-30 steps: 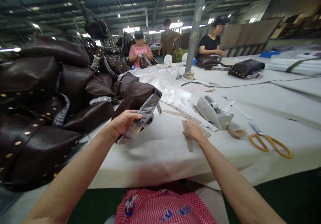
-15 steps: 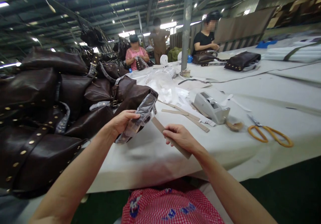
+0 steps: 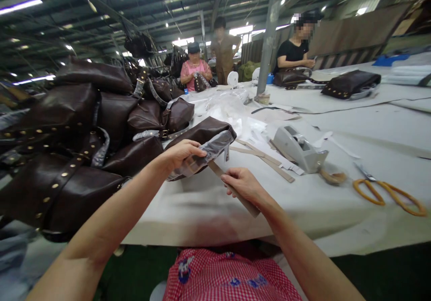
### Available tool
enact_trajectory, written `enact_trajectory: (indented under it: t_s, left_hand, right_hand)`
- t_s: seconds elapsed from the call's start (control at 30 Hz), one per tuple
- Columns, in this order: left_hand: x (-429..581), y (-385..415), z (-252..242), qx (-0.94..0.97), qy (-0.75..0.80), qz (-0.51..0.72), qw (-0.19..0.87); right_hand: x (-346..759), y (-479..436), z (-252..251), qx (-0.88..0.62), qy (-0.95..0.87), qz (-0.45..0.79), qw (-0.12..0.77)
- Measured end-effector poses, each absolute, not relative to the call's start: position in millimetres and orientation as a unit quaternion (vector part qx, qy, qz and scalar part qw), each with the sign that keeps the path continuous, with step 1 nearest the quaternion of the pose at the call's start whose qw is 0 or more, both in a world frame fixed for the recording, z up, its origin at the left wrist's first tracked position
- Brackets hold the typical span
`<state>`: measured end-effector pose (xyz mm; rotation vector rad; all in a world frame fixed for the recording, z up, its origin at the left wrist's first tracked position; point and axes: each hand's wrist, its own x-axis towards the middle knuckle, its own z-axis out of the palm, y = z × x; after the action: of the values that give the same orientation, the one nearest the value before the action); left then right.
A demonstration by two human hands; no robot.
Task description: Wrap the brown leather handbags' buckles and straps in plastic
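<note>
In front of me a dark brown leather bag (image 3: 208,128) lies on the white-covered table, its near edge wrapped in clear plastic film (image 3: 217,144). My left hand (image 3: 184,153) is closed on that wrapped edge, thumb on top. A flat, narrow grey-brown strip (image 3: 244,200), perhaps card, is pinched in my right hand (image 3: 240,184). The strip's far end points up and left and meets the plastic-wrapped edge; whether it is tucked under the film I cannot tell. Several similar strips (image 3: 272,164) lie on the table just beyond my right hand.
A grey tape dispenser (image 3: 298,150), a roll of brown tape (image 3: 332,177) and orange-handled scissors (image 3: 387,188) lie to the right. Many brown bags (image 3: 77,175) are heaped at the left. A metal post (image 3: 269,40) rises from the table; three people are beyond it.
The strip's tip has come up against the bag's wrapped edge, where before there was a small gap. The bag's edge is turned flatter, and the whole view has shifted slightly left.
</note>
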<state>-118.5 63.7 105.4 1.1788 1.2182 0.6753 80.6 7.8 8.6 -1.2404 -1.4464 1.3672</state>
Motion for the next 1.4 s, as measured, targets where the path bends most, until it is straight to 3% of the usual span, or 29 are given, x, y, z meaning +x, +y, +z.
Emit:
enact_trajectory:
  t_s: [0.47,0.63,0.8,1.17,1.3,1.4]
  left_hand:
    - [-107.2,46.5,91.0,0.595,0.523,0.263,0.551]
    - [-98.7,40.7,81.5,0.638,0.53,0.277,0.485]
    - [-96.7,44.7,71.6,0.623,0.526,0.279,0.508]
    - [-91.1,49.6,70.7,0.652,0.518,0.288,0.473]
    - [-93.5,52.9,69.9,0.649,0.527,0.284,0.47]
    - [-93.2,56.3,67.1,0.646,0.528,0.291,0.468]
  right_hand:
    - [40.8,27.5,-10.0,-0.35,-0.359,0.678,0.538]
    - [40.9,39.0,-22.3,-0.394,-0.28,0.675,0.558]
    - [48.0,37.5,-22.0,-0.365,-0.278,0.673,0.58]
    - [73.4,17.3,-7.1,-0.371,-0.291,0.691,0.548]
    - [91.7,-2.8,-4.1,-0.304,-0.356,0.73,0.497]
    - [97.3,-12.5,-9.9,-0.304,-0.446,0.689,0.484]
